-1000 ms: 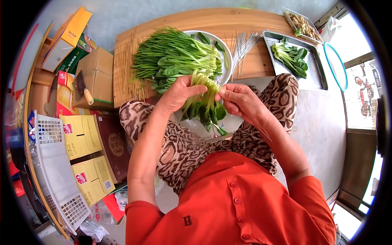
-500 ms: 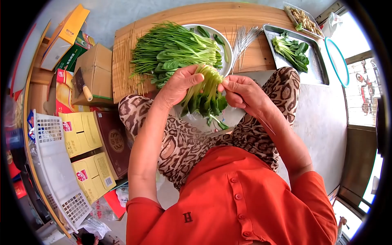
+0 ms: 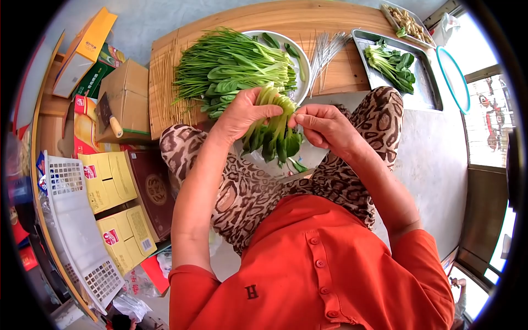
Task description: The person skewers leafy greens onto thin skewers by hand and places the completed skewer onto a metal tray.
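A bunch of leafy greens point(image 3: 270, 137) hangs over my lap, pale stems up and dark leaves down. My left hand point(image 3: 242, 116) is wrapped round its stems from the left, thumb across them. At the right edge of the bunch, the fingers of my right hand point(image 3: 322, 126) are pinched together; a thin skewer seems to run back along that wrist, and what the fingertips hold is too small to name. Just beyond, long thin green stalks point(image 3: 206, 63) and more leafy greens point(image 3: 236, 80) are heaped on the table, partly over a white plate point(image 3: 304, 88).
Wooden skewers point(image 3: 165, 82) and metal skewers point(image 3: 327, 52) lie on the wooden table point(image 3: 242, 19). A metal tray point(image 3: 432, 91) with greens stands at the right, near a box of pale brown food point(image 3: 407, 23). Cartons point(image 3: 135, 93), a knife point(image 3: 110, 116) and a white basket point(image 3: 77, 220) are at the left.
The head view has shifted slightly. Both hands stay at the bunch, and my right fingertips have moved a little left and down along its edge. Another person's arm shows more at the lower right.
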Demonstrator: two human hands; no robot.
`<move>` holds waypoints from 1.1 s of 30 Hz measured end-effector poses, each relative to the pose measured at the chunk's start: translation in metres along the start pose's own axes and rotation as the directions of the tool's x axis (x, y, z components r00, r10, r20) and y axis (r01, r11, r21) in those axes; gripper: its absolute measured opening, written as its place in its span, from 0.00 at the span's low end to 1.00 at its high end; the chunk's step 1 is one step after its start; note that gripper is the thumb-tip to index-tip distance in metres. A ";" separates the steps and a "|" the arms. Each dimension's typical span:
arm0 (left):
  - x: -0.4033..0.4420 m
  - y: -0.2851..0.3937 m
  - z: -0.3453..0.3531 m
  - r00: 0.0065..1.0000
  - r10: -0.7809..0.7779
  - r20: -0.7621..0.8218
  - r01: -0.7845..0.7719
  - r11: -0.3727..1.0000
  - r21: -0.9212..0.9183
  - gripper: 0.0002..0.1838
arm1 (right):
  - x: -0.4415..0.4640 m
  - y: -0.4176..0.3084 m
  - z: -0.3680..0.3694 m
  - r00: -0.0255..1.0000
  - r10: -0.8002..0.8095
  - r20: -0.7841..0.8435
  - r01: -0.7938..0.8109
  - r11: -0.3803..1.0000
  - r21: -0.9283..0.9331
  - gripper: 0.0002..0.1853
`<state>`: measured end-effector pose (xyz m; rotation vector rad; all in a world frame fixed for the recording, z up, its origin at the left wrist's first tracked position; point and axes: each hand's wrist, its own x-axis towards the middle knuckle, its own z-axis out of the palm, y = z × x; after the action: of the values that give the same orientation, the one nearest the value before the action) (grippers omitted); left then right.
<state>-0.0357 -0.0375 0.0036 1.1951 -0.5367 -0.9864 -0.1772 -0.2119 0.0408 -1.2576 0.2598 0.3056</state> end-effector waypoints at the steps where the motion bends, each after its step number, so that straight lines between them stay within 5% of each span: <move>1: 0.001 -0.001 -0.001 1.000 -0.009 0.016 0.009 1.000 0.005 0.12 | 0.001 0.001 -0.001 1.000 -0.002 0.001 0.002 1.000 0.008 0.12; 11: 0.010 -0.001 0.012 1.000 0.008 0.006 -0.008 0.999 -0.054 0.09 | -0.004 0.001 -0.014 1.000 0.004 0.016 -0.005 0.996 0.084 0.12; 19: 0.014 0.009 0.025 0.980 0.069 0.185 -0.065 0.997 -0.030 0.07 | -0.003 0.002 -0.014 1.000 -0.001 -0.019 0.003 0.997 0.073 0.12; 33: 0.025 0.002 0.024 0.981 -0.010 0.195 0.024 0.997 -0.073 0.11 | -0.007 0.002 -0.026 1.000 -0.013 0.009 0.013 0.996 0.087 0.13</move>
<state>-0.0419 -0.0717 0.0092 1.0434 -0.6390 -1.1361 -0.1846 -0.2371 0.0340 -1.1715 0.2542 0.2862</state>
